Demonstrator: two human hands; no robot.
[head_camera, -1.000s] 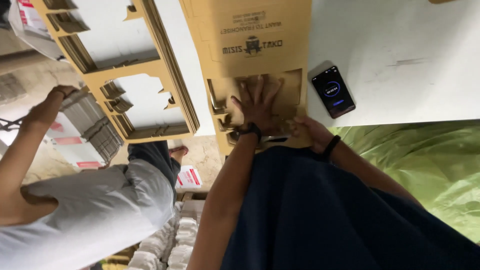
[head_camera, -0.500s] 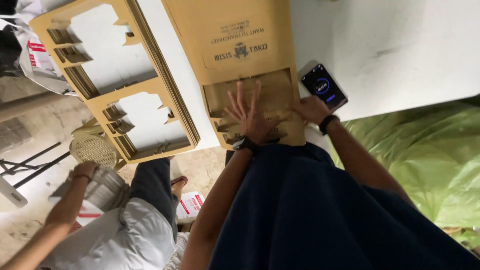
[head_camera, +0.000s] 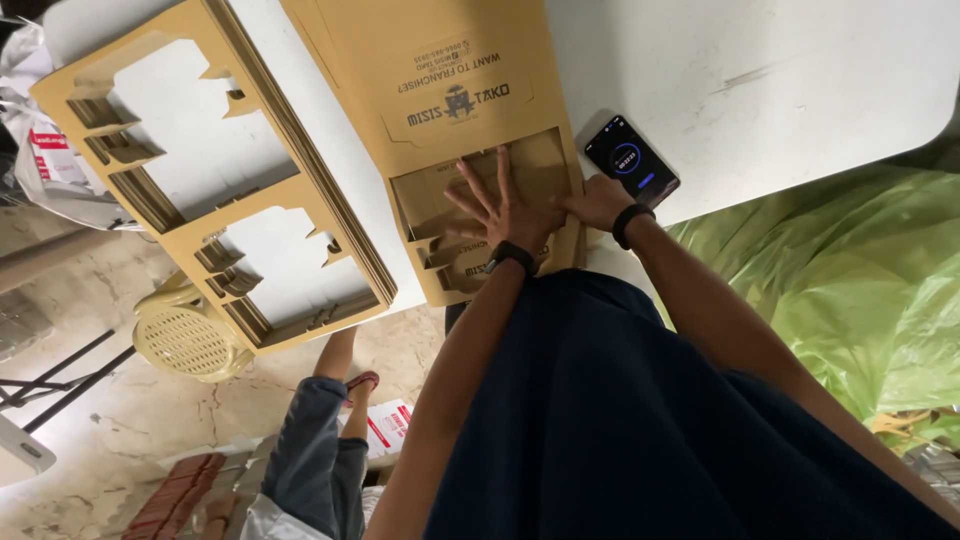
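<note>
— What's over on your left now?

— The stack of die-cut cardboard frames (head_camera: 215, 170) lies on the white table (head_camera: 800, 70), and it sits fuller in my view than a second ago. Below it stands a cream plastic stool (head_camera: 190, 340), and a seated person's legs (head_camera: 318, 440). That person's arm was raised towards the frames a second ago; now it is out of sight.

— And your own hands?

— My left hand (head_camera: 505, 205) is spread flat, fingers fanned, pressing on the printed cardboard blank (head_camera: 455, 110) at its near end, by the table edge. It grips nothing. A second ago the fingers were closer together; they have splayed wider since.

— The right one?

— My right hand (head_camera: 597, 200) is curled loosely at the blank's right edge, touching it. Whether it pinches a flap, I cannot tell. It has slid in nearer the left hand.

— So the blank?

— I judge it pinned down for folding. The black phone (head_camera: 631, 160) lies just beside it.
</note>
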